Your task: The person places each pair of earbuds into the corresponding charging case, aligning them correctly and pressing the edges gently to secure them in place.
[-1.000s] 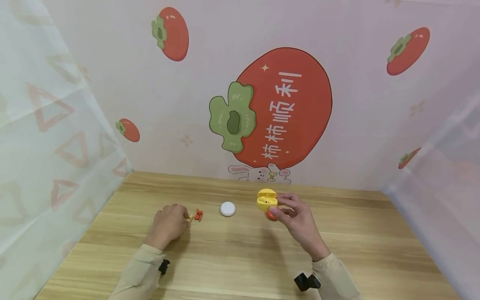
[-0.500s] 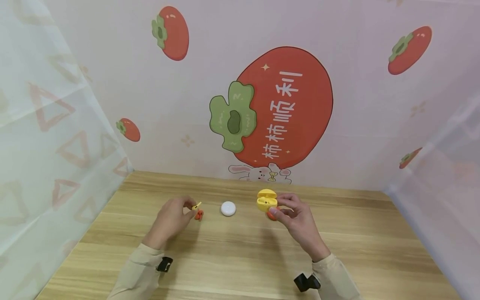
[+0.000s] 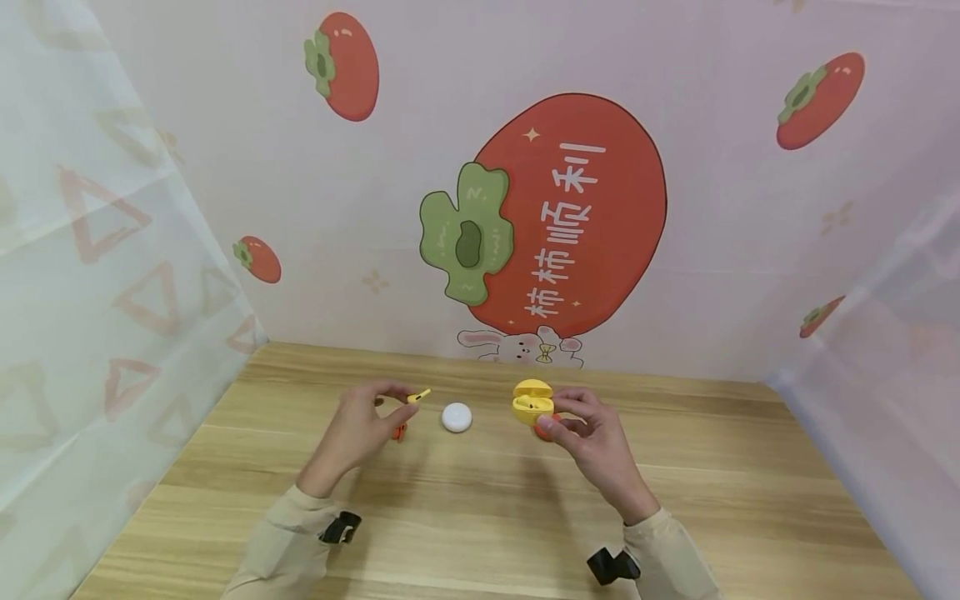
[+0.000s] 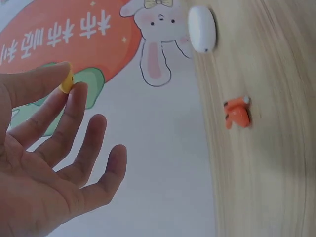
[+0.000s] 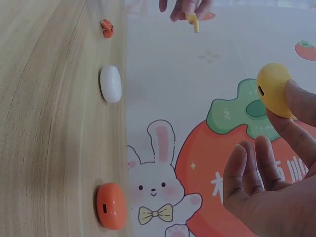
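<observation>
Between thumb and fingertips my left hand pinches a yellow earbud above the table, its stem pointing right. In the left wrist view the earbud is mostly covered by the fingers. My right hand grips a yellow earbud case with its lid raised. Something yellow with a dark spot, seemingly another earbud, sits inside that case. From the right wrist view the case shows its outer shell and a dark slot. Orange earbuds lie on the table below my left hand, partly hidden by it in the head view.
A white case rests on the wooden table between my hands. Behind my right fingertips lies an orange case, its lid down. A printed cloth wall closes off the back, with further sheets at both sides.
My left hand has lifted the yellow earbud off the table beside the orange earbuds and carried it up and right. My right hand holds the open case almost still.
</observation>
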### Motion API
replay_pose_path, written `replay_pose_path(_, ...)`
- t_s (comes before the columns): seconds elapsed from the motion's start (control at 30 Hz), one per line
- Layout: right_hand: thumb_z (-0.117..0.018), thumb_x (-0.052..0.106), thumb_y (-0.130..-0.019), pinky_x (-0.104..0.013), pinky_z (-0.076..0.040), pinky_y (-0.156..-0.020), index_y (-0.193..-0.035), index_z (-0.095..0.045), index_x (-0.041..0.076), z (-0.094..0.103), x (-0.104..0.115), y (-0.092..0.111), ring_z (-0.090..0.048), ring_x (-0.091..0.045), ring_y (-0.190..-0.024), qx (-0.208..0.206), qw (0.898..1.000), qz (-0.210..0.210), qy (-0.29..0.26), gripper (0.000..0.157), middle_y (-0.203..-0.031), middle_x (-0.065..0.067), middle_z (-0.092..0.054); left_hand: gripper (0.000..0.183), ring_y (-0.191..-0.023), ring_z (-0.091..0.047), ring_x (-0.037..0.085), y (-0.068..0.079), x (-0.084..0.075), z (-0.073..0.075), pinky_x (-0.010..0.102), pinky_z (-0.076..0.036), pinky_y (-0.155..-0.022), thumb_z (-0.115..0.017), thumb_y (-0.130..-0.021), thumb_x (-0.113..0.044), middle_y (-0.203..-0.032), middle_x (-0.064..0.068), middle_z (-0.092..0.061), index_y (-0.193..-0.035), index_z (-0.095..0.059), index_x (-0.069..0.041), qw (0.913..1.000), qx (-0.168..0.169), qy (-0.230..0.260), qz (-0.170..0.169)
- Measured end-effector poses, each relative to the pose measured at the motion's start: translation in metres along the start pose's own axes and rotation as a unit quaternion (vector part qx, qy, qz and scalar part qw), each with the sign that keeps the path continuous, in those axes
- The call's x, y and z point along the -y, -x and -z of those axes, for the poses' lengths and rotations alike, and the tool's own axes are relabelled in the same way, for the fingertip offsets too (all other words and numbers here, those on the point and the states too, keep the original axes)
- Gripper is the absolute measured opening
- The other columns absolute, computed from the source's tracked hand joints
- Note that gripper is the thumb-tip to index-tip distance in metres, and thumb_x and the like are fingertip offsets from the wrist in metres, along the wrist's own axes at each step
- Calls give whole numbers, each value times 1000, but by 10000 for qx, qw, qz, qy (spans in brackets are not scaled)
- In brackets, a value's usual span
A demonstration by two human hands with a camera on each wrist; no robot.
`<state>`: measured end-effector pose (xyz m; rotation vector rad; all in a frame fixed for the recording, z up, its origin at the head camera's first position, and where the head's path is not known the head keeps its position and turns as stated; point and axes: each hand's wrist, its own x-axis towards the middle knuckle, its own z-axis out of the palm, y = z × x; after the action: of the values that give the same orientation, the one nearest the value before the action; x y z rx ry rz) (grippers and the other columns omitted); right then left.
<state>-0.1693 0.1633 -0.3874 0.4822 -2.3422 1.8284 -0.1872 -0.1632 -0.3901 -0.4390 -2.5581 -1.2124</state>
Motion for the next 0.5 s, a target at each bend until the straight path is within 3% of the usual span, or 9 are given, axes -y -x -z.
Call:
replay_pose_path(0.23, -77, 6, -90, -31, -56, -87, -113, -75, -2, -1, 1, 0, -57, -26, -111, 31, 10000, -20, -85, 25, -121, -12, -57, 18, -94, -67, 24, -3, -8, -3, 61, -50, -91, -75, -92, -8, -94, 2, -73, -110, -75, -5, 9987, 38, 512, -74)
replay_pose_path(0.4, -77, 4, -89, -31, -57, -86, -113, -75, -2, -2, 0, 0, -58, -24, -110, 19, 9999, -28, -105, 25, -120, -13, -57, 19, -66, -65, 23, -3, -12, -4, 62, -49, -94, -72, -95, -8, -95, 5, -72, -113, -74, -3, 9964, 113, 842, -5)
replay_pose_path(0.5, -78, 3, -89, -31, -57, -86, -112, -75, -2, -3, 0, 0, -58, -24, -110, 13, 9999, -35, -98, 24, -120, -13, -58, 19, -66, -65, 23, -3, -14, -5, 61, -49, -95, -72, -95, -10, -95, 4, -73, -113, -73, -4, 9953, 125, 955, -28)
